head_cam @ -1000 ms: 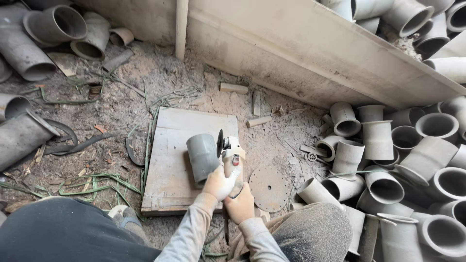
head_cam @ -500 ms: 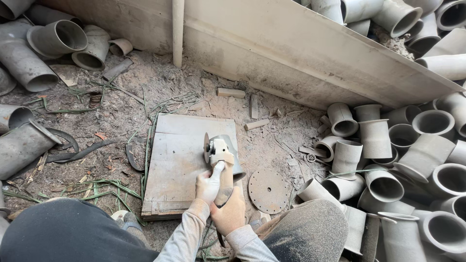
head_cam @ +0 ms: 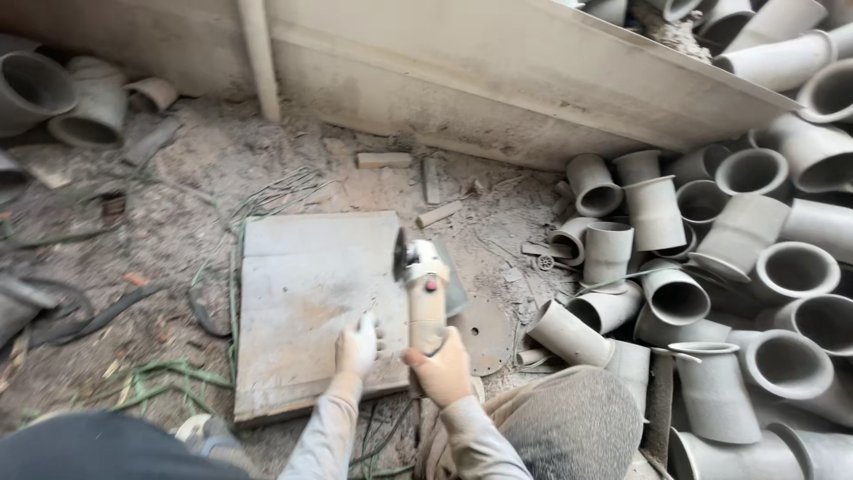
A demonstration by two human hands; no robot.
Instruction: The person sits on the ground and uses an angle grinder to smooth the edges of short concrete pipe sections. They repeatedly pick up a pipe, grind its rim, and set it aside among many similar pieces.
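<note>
An angle grinder (head_cam: 425, 286) was held in the right hand (head_cam: 442, 369), the fingers clamped round the rear of its pale body. The tool was pointed away from the person, with its disc end at the right edge of a flat grey slab (head_cam: 306, 302) lying on the dusty floor (head_cam: 178, 204). The left hand (head_cam: 357, 347) was rested on the near right part of the slab, just beside the grinder's handle; its fingers were spread slightly apart and nothing was gripped by them.

A round metal disc (head_cam: 482, 333) with small holes was noted on the floor just right of the grinder, partly overlapped by the tool's guard. A heap of grey pipe fittings (head_cam: 711, 258) was recorded to the right, well filling that side of the view, some upright and some tipped over. A few more fittings (head_cam: 62, 98) were seen at the far left. A long pale board (head_cam: 533, 80) was leaned across the back. Loose green strips (head_cam: 151, 382) and a dark cable (head_cam: 80, 311) were observed left of the slab. The person's knees were visible at the bottom edge.
</note>
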